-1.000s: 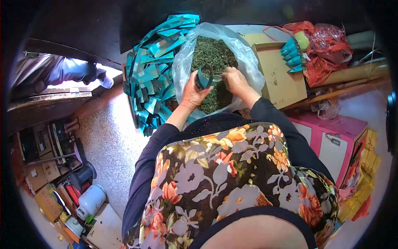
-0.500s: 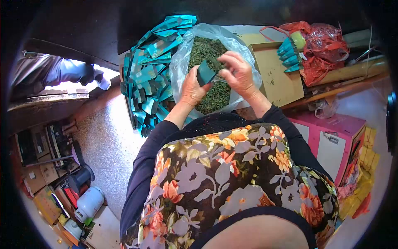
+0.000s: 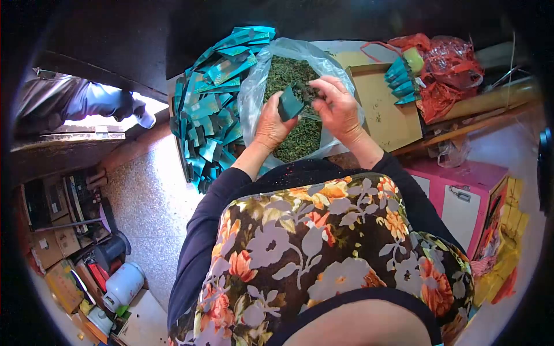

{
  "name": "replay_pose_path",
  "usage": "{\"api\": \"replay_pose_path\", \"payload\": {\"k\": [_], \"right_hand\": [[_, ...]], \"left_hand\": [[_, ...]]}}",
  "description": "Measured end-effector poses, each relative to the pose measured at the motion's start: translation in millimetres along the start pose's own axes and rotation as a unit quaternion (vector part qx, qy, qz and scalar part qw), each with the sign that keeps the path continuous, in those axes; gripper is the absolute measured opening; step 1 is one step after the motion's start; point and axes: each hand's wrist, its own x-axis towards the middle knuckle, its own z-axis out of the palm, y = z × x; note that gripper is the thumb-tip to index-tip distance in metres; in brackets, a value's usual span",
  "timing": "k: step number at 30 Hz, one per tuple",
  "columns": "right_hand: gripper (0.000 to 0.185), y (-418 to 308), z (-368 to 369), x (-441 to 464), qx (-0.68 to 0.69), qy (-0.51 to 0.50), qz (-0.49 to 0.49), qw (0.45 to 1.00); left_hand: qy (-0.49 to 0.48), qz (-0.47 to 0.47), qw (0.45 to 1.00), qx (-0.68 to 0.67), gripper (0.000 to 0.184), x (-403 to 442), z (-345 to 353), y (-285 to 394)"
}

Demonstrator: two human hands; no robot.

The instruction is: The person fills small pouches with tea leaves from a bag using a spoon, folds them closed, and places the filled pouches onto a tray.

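Note:
My left hand (image 3: 272, 128) is closed around a small dark green packet (image 3: 290, 104), held tilted above the bag. Beside the packet's upper end is my right hand (image 3: 339, 109), its fingers curved and the thumb apart from them; no held thing shows between them. Under both hands, a clear plastic bag (image 3: 252, 92) lies wide open, filled with dried green leaves (image 3: 297, 140). To its left spreads a heap of teal packets (image 3: 202, 108). A shallow cardboard box (image 3: 386, 124) stands right of the bag, with several teal packets (image 3: 400, 81) at its far right corner.
Red plastic bags (image 3: 453, 66) lie beyond the box, next to wooden poles (image 3: 490, 101). A pink cabinet (image 3: 456, 179) stands low on the right. At lower left are a gas cylinder (image 3: 124, 285) and cardboard boxes (image 3: 64, 282). A person's leg (image 3: 101, 104) shows at far left.
My right hand has shifted slightly right and down, with a wider gap between thumb and fingers. My left hand still holds the packet, now turned a little more upright.

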Motion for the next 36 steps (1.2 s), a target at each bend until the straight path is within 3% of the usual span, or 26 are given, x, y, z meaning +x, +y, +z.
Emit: {"api": "replay_pose_path", "payload": {"k": [1,4,5,8,11,16,18,21,27,28,33,36], "right_hand": [[0.027,-3,-4,1,0.007,-0.002,0.039,0.999],[0.020,-5,-7,6,-0.034,-0.009,-0.002,0.999],[0.015,-9,-7,8,-0.048,-0.023,0.048,0.997],[0.017,-13,-2,18,-0.081,-0.012,0.081,0.993],[0.013,-5,0,24,-0.092,-0.001,0.032,0.995],[0.013,-9,-15,27,-0.092,-0.030,0.049,0.994],[0.013,-7,-22,27,-0.024,-0.079,-0.018,0.996],[0.017,-9,-40,31,0.010,-0.109,-0.071,0.991],[0.022,-4,-66,19,-0.026,-0.133,-0.152,0.979],[0.021,-3,-67,13,-0.045,-0.126,-0.161,0.978],[0.018,3,-77,-11,-0.030,-0.107,-0.094,0.989],[0.016,6,-96,-24,-0.038,-0.048,-0.066,0.996]], "left_hand": [[0.007,-0.005,1.000,0.013,0.071,3,-1,6],[0.019,-0.004,0.999,0.043,0.074,11,-5,21],[0.034,0.027,0.997,0.070,0.075,13,-6,26],[0.060,0.082,0.990,0.093,0.078,19,-2,33],[0.049,0.085,0.990,0.097,0.078,22,-1,37],[0.036,0.085,0.993,0.070,0.077,24,3,29],[0.027,0.096,0.994,0.054,0.073,23,4,25],[-0.075,0.055,0.991,-0.094,0.071,24,4,22],[-0.247,-0.001,0.945,-0.213,0.072,25,4,33],[-0.252,0.007,0.953,-0.165,0.071,25,4,38],[-0.294,0.026,0.937,-0.187,0.072,34,23,57],[-0.288,0.068,0.934,-0.201,0.083,39,38,65]]}}
